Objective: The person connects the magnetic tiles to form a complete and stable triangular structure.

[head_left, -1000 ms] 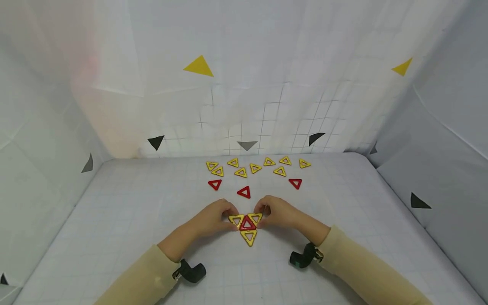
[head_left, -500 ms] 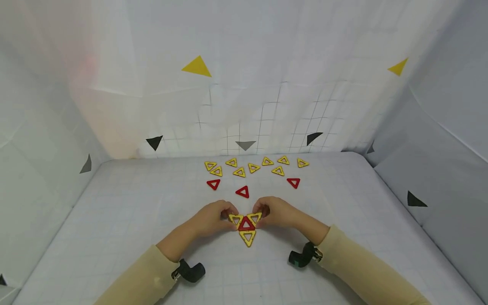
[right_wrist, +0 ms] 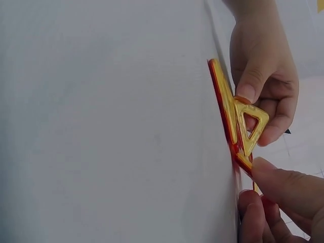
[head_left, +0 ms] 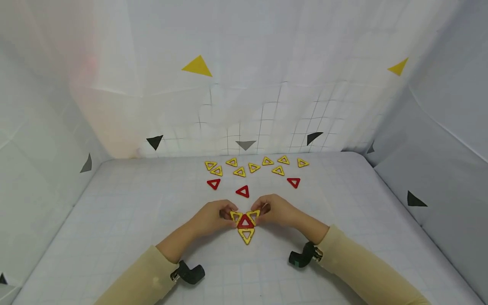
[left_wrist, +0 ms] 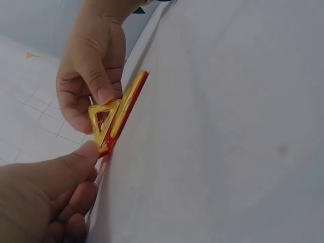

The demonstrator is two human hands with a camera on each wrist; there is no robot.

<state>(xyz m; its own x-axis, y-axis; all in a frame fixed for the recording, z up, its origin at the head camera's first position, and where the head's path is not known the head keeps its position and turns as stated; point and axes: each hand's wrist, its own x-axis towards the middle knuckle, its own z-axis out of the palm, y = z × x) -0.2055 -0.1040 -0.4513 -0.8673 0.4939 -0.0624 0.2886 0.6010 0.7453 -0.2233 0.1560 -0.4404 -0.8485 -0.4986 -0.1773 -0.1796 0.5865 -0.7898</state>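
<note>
In the head view, a red triangular magnetic tile (head_left: 245, 226) lies in the middle, with yellow triangular tiles along its three sides. My left hand (head_left: 211, 217) pinches the left yellow tile (head_left: 236, 212) between thumb and fingers. Opposite it, my right hand (head_left: 279, 210) pinches the right yellow tile (head_left: 253, 212). Both side tiles tilt up from the red one. The front yellow tile (head_left: 246, 230) points toward me, and neither hand touches it. A raised yellow tile (left_wrist: 115, 117) shows between both hands in the left wrist view; the right wrist view shows a similar raised tile (right_wrist: 260, 112).
Beyond the hands lie three loose red tiles, a left one (head_left: 214, 184), a middle one (head_left: 247, 194) and a right one (head_left: 294, 182). Several loose yellow tiles (head_left: 268, 161) are scattered near the table's back edge. White fabric walls (head_left: 244, 97) stand behind and at both sides.
The two side yellow tiles have tilted up more steeply, their outer edges drawing inward. Both hands have risen slightly with them. The loose tiles stay where they were.
</note>
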